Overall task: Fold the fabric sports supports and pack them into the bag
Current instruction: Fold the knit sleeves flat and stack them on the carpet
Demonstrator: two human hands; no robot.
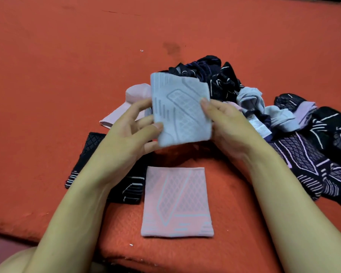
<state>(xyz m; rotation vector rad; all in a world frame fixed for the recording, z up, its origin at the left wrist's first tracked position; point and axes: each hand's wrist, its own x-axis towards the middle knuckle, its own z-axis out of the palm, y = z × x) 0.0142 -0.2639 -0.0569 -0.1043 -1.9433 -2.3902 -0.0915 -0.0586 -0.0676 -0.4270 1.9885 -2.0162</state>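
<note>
Step in hand: folding; left hand and right hand hold the grey support above the red surface, fingers clamped on its side edges
Next move: likely set it on the pink support; no bag visible
Condition: grey support folded flat, roughly square, lattice-patterned; unfolded pile lies at right

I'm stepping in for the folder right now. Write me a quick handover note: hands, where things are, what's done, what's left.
Left hand and right hand both pinch the folded light blue support, held above the red surface.
Done: pink folded support lies flat nearest you; a dark folded support lies under the left forearm.
Left: unfolded pile at right, pale pink piece behind. No bag in view; nothing packed.
</note>
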